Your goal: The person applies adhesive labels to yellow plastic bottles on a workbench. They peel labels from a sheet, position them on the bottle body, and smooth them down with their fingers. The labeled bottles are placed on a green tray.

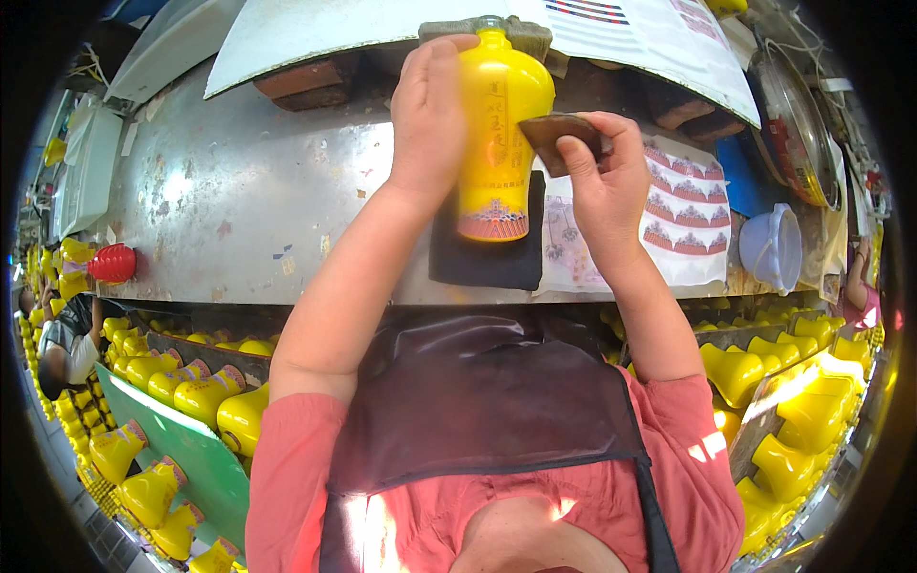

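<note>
A glossy yellow bottle lies on its back with its neck pointing away from me. Dark lettering runs down its front, and a patterned pink and blue band rings its base end. My left hand, slightly blurred, is against the bottle's left side with its fingers bent over toward the shoulder. Pinched between the thumb and fingers of my right hand is a thin brown scraper, whose edge meets the bottle's right side. Under the bottle is a folded black cloth; a grey cloth sits beneath the neck.
Right of the bottle lies a sheet of printed decals, beside a pale blue bucket. Bricks prop up a white board at the back. A red ribbed object sits far left. Many yellow bottles surround me; other people are at both edges.
</note>
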The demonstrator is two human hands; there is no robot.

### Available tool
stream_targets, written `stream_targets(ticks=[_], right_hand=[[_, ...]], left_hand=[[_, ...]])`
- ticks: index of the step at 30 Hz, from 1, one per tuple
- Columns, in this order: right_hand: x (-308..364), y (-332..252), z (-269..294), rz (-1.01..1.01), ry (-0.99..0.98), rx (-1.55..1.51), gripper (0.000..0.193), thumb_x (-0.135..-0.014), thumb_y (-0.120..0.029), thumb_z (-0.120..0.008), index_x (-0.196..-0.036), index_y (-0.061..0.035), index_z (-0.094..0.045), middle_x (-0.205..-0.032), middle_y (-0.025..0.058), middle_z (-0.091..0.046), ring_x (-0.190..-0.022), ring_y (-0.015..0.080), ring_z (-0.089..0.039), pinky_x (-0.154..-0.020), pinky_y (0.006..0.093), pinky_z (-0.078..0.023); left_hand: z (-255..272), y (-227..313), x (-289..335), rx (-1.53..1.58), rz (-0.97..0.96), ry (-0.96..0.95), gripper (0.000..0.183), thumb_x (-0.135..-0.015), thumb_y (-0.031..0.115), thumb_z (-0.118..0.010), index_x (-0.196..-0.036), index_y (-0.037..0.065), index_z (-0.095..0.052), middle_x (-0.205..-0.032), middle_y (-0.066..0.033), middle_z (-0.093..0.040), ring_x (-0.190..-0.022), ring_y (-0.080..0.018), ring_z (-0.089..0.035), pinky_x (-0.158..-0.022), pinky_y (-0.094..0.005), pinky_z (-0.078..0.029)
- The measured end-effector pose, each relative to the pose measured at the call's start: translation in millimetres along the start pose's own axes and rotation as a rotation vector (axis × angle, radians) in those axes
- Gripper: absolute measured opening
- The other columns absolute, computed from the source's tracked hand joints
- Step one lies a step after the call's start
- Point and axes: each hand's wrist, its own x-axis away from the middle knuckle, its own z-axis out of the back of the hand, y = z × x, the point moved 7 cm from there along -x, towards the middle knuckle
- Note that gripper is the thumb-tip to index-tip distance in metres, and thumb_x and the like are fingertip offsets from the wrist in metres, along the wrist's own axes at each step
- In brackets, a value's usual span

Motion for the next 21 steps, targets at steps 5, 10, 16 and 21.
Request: stream_targets(ticks=[5, 10, 16, 21], right_hand=[[5, -18, 0, 0.084, -0.102, -0.129, 0.020, -0.101, -0.011, -0.065, -0.119, -0.0024, -0.063, -0.094, 0.0002, -0.064, -0.092, 0.0086, -0.059, -0.084, 0.0234, -0.049], [10, 26, -13, -0.476, -0.254, -0.175, 0.038, -0.103, -0.027, -0.062, -0.132, -0.0018, -0.060, -0.106, 0.0097, -0.070, -0.099, 0.0149, -0.065, -0.090, 0.0290, -0.052], [10, 36, -38, -0.304, -0.450, 0.075, 0.061, -0.100, -0.041, -0.061, -0.146, -0.0029, -0.051, -0.117, 0.0239, -0.072, -0.106, 0.0340, -0.072, -0.093, 0.0386, -0.053], [10, 37, -36, -0.262, -0.534, 0.180, 0.063, -0.100, -0.044, -0.059, -0.147, -0.0039, -0.048, -0.112, 0.0255, -0.072, -0.102, 0.0373, -0.072, -0.091, 0.0406, -0.054]], left_hand=[[-6, 9, 29, -0.032, 0.025, 0.070, 0.053, -0.113, 0.039, -0.035, -0.151, 0.002, -0.035, -0.144, -0.0149, -0.049, -0.126, -0.0225, -0.054, -0.108, -0.0343, -0.044], [-7, -3, 57, 0.247, 0.141, -0.115, 0.072, -0.106, 0.027, -0.045, -0.160, -0.002, -0.009, -0.151, -0.0226, -0.040, -0.134, -0.0321, -0.050, -0.115, -0.0402, -0.039], [-3, -12, 55, -0.271, -0.031, -0.179, 0.085, -0.105, 0.031, -0.054, -0.163, 0.003, 0.001, -0.157, -0.0226, -0.034, -0.142, -0.0343, -0.041, -0.119, -0.0416, -0.033], [-3, -15, 56, -0.262, -0.039, -0.178, 0.086, -0.104, 0.031, -0.053, -0.163, 0.002, 0.003, -0.159, -0.0232, -0.030, -0.144, -0.0351, -0.039, -0.120, -0.0406, -0.031]])
